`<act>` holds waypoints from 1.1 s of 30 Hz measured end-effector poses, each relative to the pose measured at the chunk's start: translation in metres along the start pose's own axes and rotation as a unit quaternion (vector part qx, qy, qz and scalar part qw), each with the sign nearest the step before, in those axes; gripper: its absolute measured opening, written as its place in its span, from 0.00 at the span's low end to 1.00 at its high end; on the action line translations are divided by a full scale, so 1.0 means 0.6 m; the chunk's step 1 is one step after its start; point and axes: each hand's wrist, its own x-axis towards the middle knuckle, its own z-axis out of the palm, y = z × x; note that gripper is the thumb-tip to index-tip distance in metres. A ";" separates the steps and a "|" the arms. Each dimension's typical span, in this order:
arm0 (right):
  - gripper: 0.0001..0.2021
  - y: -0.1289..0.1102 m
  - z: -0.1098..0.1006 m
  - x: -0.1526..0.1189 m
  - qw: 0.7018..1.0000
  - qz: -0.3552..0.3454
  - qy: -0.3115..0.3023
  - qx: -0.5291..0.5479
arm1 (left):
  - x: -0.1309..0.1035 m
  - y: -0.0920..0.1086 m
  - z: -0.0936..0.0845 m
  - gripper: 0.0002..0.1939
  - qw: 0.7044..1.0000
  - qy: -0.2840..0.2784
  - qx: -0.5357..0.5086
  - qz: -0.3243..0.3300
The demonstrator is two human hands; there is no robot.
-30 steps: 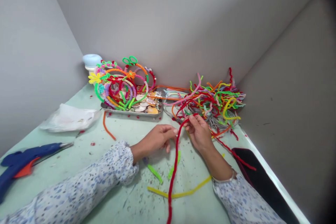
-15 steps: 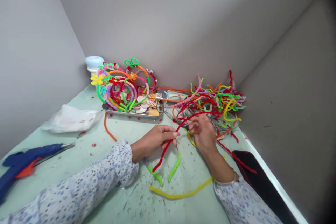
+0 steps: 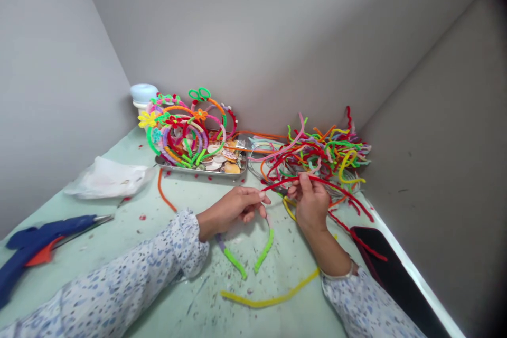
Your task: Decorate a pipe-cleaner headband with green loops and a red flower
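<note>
My left hand (image 3: pixel 241 207) is closed over the top of a headband wrapped in fuzzy pipe cleaner; its arch is hidden under the fingers. Below, the two light green ends (image 3: pixel 264 253) of the headband hang just above or on the table; I cannot tell which. One end of a red pipe cleaner (image 3: pixel 348 191) meets my left thumb and fingertips. Across the gap, my right hand (image 3: pixel 311 203) pinches that red pipe cleaner near its middle, its free part trailing right. A yellow pipe cleaner (image 3: pixel 273 302) lies on the table below both hands.
Behind, finished-looking colourful headbands (image 3: pixel 190 132) rest on a metal tray (image 3: pixel 202 172) of flat pieces. A tangled heap of pipe cleaners (image 3: pixel 328 153) lies right of it. A blue glue gun (image 3: pixel 43 237) and a plastic bag (image 3: pixel 109 178) lie left, a dark phone (image 3: pixel 396 274) right.
The red pipe cleaner has been drawn to the right through my left fingers; its lower end no longer hangs over the headband. My right hand now grips it with the thumb up.
</note>
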 end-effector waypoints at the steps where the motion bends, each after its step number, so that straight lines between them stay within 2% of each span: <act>1: 0.11 0.001 -0.001 0.001 1.000 -0.004 0.005 0.000 | 0.000 0.000 -0.001 0.17 1.000 -0.003 -0.001 0.000; 7: 0.12 0.002 -0.001 0.003 1.000 -0.011 0.005 0.011 | 0.008 -0.004 -0.009 0.21 0.997 0.040 -0.058 0.000; 10: 0.14 0.005 -0.001 0.004 1.000 0.007 -0.008 0.007 | 0.010 -0.007 -0.011 0.16 0.996 0.064 -0.056 0.034; 12: 0.15 0.005 0.001 0.000 0.999 0.024 -0.036 -0.026 | 0.009 -0.006 -0.012 0.14 0.995 0.070 -0.040 0.063; 14: 0.15 0.002 0.003 -0.009 0.992 0.015 -0.076 -0.104 | 0.008 -0.003 -0.011 0.14 0.994 0.078 -0.033 0.074; 16: 0.13 -0.004 0.006 -0.022 0.967 -0.056 -0.112 -0.220 | 0.008 -0.001 -0.011 0.13 0.992 0.098 -0.034 0.078; 19: 0.06 -0.014 0.012 -0.040 0.885 -0.265 -0.162 -0.347 | 0.010 0.000 -0.013 0.11 0.988 0.124 -0.029 0.087; 21: 0.08 -0.018 0.016 -0.046 0.823 -0.371 -0.187 -0.388 | 0.011 -0.001 -0.014 0.11 0.987 0.125 -0.015 0.095; 23: 0.12 -0.020 0.019 -0.048 0.766 -0.433 -0.198 -0.431 | 0.012 -0.001 -0.014 0.11 0.987 0.119 0.003 0.103; 25: 0.13 -0.021 0.021 -0.047 0.723 -0.465 -0.191 -0.474 | 0.010 0.000 -0.012 0.11 0.987 0.113 0.017 0.109; 28: 0.11 -0.023 0.020 -0.045 0.696 -0.482 -0.172 -0.503 | 0.007 0.006 -0.009 0.11 0.987 0.105 0.025 0.117; 33: 0.08 -0.024 0.019 -0.044 0.710 -0.471 -0.136 -0.505 | 0.006 0.008 -0.009 0.10 0.982 0.110 0.062 0.142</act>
